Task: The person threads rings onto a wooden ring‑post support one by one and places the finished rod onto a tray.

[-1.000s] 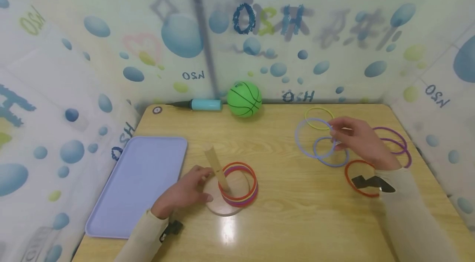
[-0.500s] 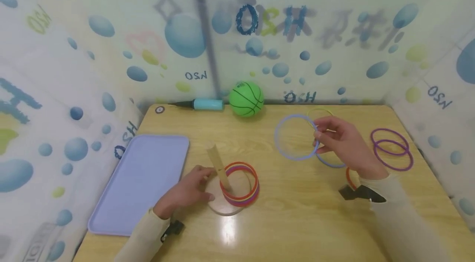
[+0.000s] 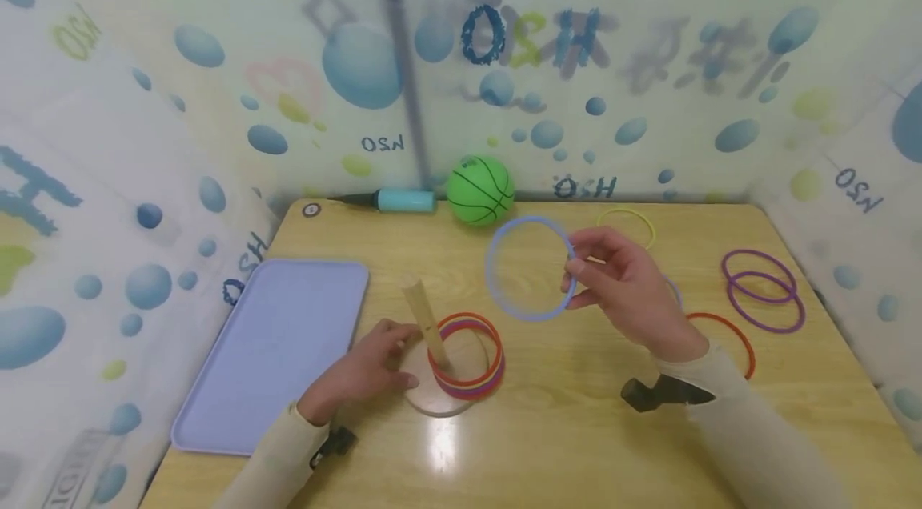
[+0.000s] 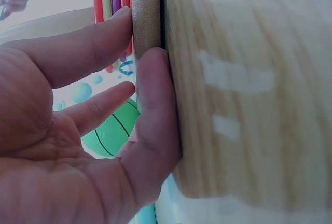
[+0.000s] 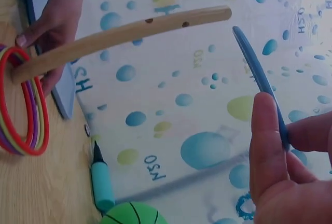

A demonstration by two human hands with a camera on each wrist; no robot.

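In the head view my right hand (image 3: 623,285) pinches a blue ring (image 3: 493,285) between thumb and fingers, raised above the table. The right wrist view shows this ring (image 5: 259,76) edge-on near the top of the wooden peg (image 5: 124,40). My left hand (image 3: 367,369) holds the edge of the peg stand's round base (image 3: 425,398), thumb and fingers spread along it. Its thumb and a finger touch the base rim (image 4: 146,16) in the left wrist view. A stack of red, yellow and purple rings (image 3: 499,341) lies around the peg's foot.
Purple rings (image 3: 756,252), a red ring (image 3: 751,349), a yellow ring (image 3: 651,229) and a partly hidden blue ring (image 3: 677,293) lie at the right. A lilac tray (image 3: 281,341) sits left. A green ball (image 3: 480,190) and a blue pump (image 3: 406,201) stand at the back.
My right hand has carried the blue ring leftward from the loose rings toward the peg, uncovering the red ring. The left hand stays at the base.
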